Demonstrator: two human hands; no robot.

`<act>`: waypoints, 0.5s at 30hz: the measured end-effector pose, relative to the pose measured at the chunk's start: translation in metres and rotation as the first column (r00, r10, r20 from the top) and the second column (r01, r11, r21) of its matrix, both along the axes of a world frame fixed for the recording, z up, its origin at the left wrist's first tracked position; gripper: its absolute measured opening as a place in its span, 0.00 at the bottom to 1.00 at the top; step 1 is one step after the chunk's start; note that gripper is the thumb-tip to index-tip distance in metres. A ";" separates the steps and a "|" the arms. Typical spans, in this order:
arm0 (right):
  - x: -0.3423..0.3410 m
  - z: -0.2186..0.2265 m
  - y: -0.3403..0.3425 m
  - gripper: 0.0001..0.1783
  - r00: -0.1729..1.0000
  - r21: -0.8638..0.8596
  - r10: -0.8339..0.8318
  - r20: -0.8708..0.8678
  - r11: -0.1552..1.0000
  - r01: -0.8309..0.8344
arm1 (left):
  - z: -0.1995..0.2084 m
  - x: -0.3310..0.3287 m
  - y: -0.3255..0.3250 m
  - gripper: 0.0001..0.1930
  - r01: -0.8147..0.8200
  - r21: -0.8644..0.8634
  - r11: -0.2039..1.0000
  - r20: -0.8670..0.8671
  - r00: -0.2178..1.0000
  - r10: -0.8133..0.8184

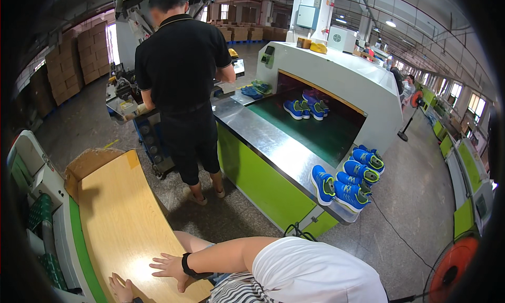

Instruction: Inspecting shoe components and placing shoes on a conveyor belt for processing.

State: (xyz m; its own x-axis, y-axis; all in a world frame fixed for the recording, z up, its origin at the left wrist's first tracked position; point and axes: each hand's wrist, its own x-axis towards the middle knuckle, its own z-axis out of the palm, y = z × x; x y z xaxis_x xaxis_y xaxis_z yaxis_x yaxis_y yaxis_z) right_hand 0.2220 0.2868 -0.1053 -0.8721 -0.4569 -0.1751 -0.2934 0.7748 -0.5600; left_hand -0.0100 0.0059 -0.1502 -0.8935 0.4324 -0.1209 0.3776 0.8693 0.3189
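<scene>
Long pale wood-grain tabletop [118,213]. Left hand [122,291], right hand [172,268]: bare, spread, on or just over tabletop's near end, seemingly for support. Blue lime-lined sneakers [356,170]: right of tabletop, probably clustered for easy reach.

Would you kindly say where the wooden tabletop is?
In the head view's lower left, the wooden tabletop lies beneath the left hand and right hand, beside green edging.

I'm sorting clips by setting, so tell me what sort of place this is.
Probably a shoe factory: blue sports shoes stand at the corner of a tunnel-like machine, and stacked cartons stand beyond.
</scene>
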 end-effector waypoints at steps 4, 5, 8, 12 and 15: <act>-0.001 0.000 0.000 0.75 1.000 -0.012 0.001 -0.005 1.000 -0.001 | 0.000 -0.003 -0.003 0.42 0.007 -0.015 1.000 -0.015 1.000 -0.007; 0.000 0.001 -0.001 0.75 1.000 -0.011 0.004 -0.005 1.000 -0.004 | -0.002 -0.004 -0.005 0.42 0.012 -0.010 1.000 -0.019 1.000 -0.012; -0.001 -0.001 -0.001 0.75 1.000 -0.001 0.007 -0.012 1.000 -0.007 | -0.007 -0.007 -0.007 0.42 0.029 0.011 1.000 -0.031 0.999 -0.029; 0.000 0.002 -0.001 0.75 1.000 0.008 0.006 -0.015 1.000 -0.006 | -0.012 -0.011 -0.010 0.42 0.046 0.034 0.998 -0.039 0.998 -0.044; 0.000 0.002 -0.003 0.75 1.000 0.013 0.002 -0.018 1.000 -0.002 | -0.012 -0.011 -0.011 0.41 0.045 0.035 0.998 -0.042 0.998 -0.044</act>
